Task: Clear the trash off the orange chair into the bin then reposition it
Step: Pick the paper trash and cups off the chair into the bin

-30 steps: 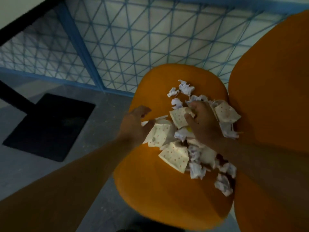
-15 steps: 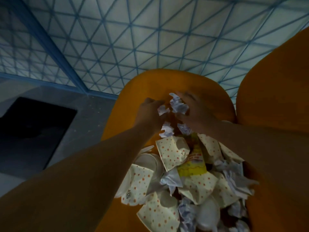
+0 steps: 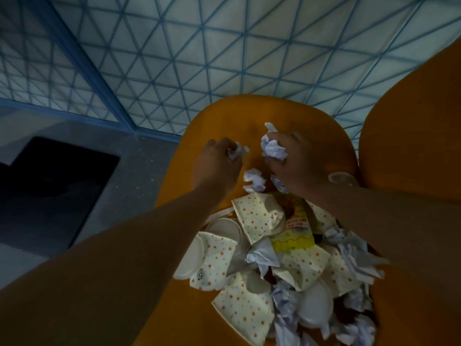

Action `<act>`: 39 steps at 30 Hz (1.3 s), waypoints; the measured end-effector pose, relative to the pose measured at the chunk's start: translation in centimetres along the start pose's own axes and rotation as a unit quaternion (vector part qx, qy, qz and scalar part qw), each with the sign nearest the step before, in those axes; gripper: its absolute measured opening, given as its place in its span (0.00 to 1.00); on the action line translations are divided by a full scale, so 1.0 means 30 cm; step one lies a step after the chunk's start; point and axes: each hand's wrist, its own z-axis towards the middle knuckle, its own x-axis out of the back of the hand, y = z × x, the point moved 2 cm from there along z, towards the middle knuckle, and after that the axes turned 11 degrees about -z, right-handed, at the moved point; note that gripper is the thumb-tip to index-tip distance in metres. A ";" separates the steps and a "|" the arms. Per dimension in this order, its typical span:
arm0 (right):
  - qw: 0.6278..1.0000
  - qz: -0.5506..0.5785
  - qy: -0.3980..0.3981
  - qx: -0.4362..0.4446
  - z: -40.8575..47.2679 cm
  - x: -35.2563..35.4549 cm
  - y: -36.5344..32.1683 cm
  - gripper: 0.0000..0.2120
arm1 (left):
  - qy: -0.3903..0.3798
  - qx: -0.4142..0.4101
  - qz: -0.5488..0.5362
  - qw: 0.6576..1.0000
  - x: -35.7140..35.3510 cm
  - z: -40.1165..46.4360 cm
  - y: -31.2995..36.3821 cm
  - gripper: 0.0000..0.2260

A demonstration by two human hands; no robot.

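Observation:
The orange chair seat (image 3: 224, 116) fills the centre, with its backrest (image 3: 419, 136) at the right. A heap of trash covers the near part: flattened polka-dot paper cups (image 3: 257, 216), a yellow wrapper (image 3: 291, 233) and crumpled white paper. My left hand (image 3: 217, 163) grips a small crumpled paper ball (image 3: 237, 149) at the far part of the seat. My right hand (image 3: 296, 163) holds a bigger wad of crumpled paper (image 3: 273, 148). One loose paper ball (image 3: 254, 181) lies on the seat between the two hands. No bin is in view.
A blue metal grid partition (image 3: 199, 51) stands just behind the chair. A black floor mat (image 3: 55, 191) lies on the grey floor at the left. A clear plastic lid (image 3: 343, 178) sits by the backrest.
Both hands left the cup pile and went to the far end of the seat, where each closed on crumpled paper. Since half a second ago they have drawn slightly apart.

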 end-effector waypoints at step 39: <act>0.972 0.163 -0.164 0.030 -1.765 -0.080 -0.806 0.23 | -0.065 0.260 -0.050 0.962 0.419 -1.930 -0.677 0.20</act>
